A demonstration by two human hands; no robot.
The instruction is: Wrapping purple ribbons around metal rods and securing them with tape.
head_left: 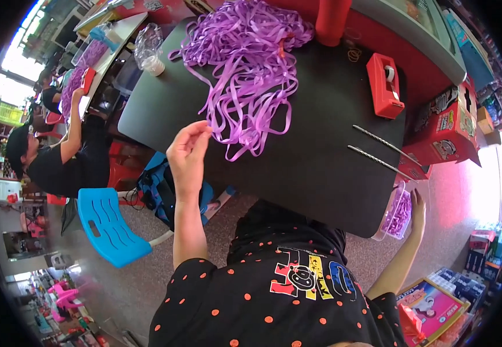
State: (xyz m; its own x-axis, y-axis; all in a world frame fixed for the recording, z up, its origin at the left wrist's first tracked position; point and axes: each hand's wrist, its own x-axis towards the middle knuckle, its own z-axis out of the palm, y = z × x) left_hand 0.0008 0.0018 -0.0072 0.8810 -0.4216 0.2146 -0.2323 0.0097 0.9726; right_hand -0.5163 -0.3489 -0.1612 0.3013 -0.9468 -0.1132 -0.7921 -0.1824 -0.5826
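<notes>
Dotted black shirt (222, 289) up front, and now the left hand (188, 159) at the tangled purple ribbon (251, 75): fingertips nearly together, a loop just beyond them (clamped or not, can't tell). Light, single-strand pulls should avoid knots. Right hand (417, 213), grip unclear, beside the clear tub (385, 222); ribbon well apart, across the table (314, 179).

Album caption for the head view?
Left fingers by purple ribbon on a dark table, right fingers beside a clear tub of purple pieces.
</notes>
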